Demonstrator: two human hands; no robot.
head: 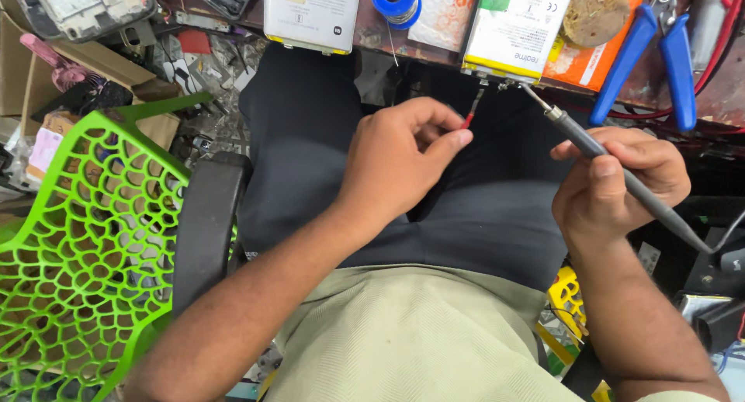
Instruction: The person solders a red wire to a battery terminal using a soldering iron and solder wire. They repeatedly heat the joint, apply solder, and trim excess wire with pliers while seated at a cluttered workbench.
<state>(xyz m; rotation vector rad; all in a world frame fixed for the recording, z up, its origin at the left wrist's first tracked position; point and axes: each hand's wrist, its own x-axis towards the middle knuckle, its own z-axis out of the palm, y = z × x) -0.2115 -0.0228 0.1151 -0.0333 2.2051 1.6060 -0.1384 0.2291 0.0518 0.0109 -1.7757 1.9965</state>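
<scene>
My left hand [403, 157] pinches a thin red wire [470, 116] whose bare end reaches up to the terminal edge of a white phone battery [516, 25] lying at the table's edge. My right hand [617, 181] grips a grey soldering iron [613, 165] like a pen. Its tip [526, 89] touches the battery's terminals beside the wire end. Its cable runs off to the right. Both hands hover over my lap in dark trousers.
A second white battery [310, 14], a blue solder spool [396, 0] and blue-handled pliers [652, 53] lie on the worn table. A green plastic lattice chair [85, 239] stands at left beside cluttered boxes. A black armrest [203, 223] is next to my leg.
</scene>
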